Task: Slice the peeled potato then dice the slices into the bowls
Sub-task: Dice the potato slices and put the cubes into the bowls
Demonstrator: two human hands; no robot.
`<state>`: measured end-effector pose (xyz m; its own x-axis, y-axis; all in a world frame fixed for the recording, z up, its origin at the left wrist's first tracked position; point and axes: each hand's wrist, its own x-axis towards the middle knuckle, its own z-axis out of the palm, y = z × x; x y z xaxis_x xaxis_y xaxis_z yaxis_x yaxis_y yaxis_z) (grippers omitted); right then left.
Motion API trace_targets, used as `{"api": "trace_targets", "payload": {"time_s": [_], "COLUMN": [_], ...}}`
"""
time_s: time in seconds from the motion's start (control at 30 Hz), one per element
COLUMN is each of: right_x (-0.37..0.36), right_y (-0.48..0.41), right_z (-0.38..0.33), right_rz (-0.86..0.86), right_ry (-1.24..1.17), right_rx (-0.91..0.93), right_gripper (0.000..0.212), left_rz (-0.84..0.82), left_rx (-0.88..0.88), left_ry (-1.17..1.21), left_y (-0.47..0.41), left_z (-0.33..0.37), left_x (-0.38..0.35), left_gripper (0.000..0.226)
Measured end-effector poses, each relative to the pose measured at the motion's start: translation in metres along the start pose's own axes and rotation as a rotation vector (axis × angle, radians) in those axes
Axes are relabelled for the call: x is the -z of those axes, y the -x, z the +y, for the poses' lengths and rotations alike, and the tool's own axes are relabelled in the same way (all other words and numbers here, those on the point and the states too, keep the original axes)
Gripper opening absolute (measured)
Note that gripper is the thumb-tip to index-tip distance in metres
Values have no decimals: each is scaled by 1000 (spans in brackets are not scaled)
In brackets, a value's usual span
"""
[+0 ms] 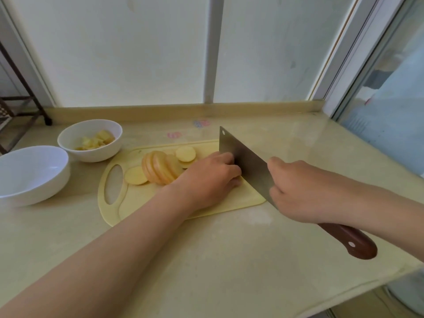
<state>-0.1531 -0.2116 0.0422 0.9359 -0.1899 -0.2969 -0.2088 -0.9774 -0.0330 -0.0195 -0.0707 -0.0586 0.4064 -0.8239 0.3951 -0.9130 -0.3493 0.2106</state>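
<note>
A pale yellow cutting board [137, 198] lies on the counter. A fanned row of potato slices [160, 169] leans across its middle, with loose round slices [185, 154] beside it. My left hand [208, 177] lies curled over potato pieces at the board's right part, knuckles against the blade; what it covers is hidden. My right hand [300, 191] grips a cleaver [245, 164] by its brown wooden handle [353, 242], blade edge down on the board. A white bowl [91, 152] at the back left holds diced potato. A second white bowl [34, 177] stands in front of it, nothing seen inside.
The beige counter [206, 249] ends at a front edge at lower right. A low ledge and frosted window panels [114, 53] close off the back. A dark metal rack [13, 106] stands at the far left.
</note>
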Motion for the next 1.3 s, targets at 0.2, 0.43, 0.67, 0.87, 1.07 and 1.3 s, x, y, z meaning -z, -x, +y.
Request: {"api": "trace_targets", "payload": {"time_s": [0.2,0.43,0.67,0.87,1.07,1.3], "right_x": [7,7,3,5,6,9], "right_y": [-47,-55,-34,-20,-18,-17], "right_z": [-26,-3,2,-7,-10,-9], "right_rz": [55,11,76,85,86,67], "right_ry": [-69,-271,-315,-206,-130,-166], "right_rx": [15,-34,13,28,4,-12], "right_gripper": [18,5,5,8,10,14], "left_rz": [-26,-22,17,0,47,64], "left_rx": [-8,-28,-63,-83,-105,-114], "left_ry": [-16,-16,-29,-40,-91,-97], "left_y": [-2,4,7,7,7,8], "left_z": [-8,-4,-6,-9,-8,-9], "left_x": [-8,2,4,2,3,1], "left_gripper": [33,26,14,13,26,38]}}
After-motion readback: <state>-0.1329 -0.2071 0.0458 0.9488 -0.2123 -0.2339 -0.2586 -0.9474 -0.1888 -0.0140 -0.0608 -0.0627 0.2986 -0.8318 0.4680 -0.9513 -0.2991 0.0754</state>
